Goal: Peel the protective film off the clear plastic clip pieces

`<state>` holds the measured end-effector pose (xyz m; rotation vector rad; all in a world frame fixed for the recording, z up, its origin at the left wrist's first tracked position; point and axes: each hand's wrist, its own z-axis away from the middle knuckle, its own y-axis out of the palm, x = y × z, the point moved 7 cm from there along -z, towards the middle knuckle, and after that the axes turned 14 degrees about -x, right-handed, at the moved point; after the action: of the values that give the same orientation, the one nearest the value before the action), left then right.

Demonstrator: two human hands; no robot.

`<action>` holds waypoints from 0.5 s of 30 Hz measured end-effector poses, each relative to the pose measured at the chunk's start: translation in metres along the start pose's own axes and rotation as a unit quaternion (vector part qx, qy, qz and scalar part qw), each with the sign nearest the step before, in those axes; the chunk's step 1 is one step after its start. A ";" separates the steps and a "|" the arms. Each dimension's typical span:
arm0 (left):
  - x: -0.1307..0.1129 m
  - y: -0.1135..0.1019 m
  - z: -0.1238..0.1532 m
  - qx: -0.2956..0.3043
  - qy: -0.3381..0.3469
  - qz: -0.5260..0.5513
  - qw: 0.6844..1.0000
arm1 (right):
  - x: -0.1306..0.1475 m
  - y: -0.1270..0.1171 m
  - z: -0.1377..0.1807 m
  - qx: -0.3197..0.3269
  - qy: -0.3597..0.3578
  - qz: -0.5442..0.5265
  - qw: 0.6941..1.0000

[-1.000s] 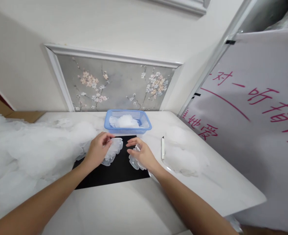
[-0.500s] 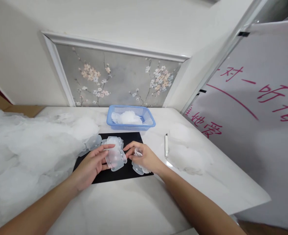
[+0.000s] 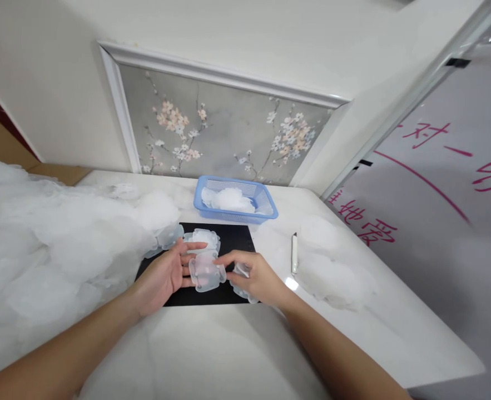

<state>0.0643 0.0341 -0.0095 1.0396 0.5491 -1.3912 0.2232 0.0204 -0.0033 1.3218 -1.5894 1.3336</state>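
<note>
At the left, a billowing heap of thin, translucent white sheets (image 3: 62, 239) covers the desk (image 3: 212, 344), whose smooth white top has faint grey marbling. The left hand (image 3: 165, 278) is spread loosely, palm turned up, its fingers behind a frosted scalloped piece (image 3: 207, 272) that lets their pinkish tone through. This piece is above a flat black mat (image 3: 232, 239), just in front of similar wavy-edged pieces (image 3: 203, 238). Behind the mat, a blue plastic mesh basket (image 3: 239, 215) contains more white material. The right hand (image 3: 257, 275) has thumb and index finger narrowed on the piece's right edge, over a small layered stack (image 3: 243, 291). Farther right lie a slim, white-handled craft knife (image 3: 294, 255) and a softer-looking, cloudy white pile (image 3: 332, 278).
</note>
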 end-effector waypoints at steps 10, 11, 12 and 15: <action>-0.021 -0.010 -0.004 -0.093 0.277 -0.359 0.886 | -0.010 -0.008 0.000 -0.037 0.128 -0.106 0.985; -0.026 -0.009 -0.005 -0.107 0.317 -0.412 0.847 | -0.017 -0.008 0.001 -0.035 0.183 -0.125 0.975; -0.030 -0.008 -0.006 -0.114 0.345 -0.451 0.816 | -0.022 -0.008 0.002 -0.032 0.228 -0.143 0.962; -0.039 -0.002 -0.019 -0.109 0.395 -0.516 0.752 | -0.034 -0.007 0.003 -0.018 0.312 -0.203 0.928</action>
<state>0.0608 0.0704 0.0134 1.1433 2.1211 -1.6689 0.2390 0.0274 -0.0333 0.9883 -0.8468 1.2766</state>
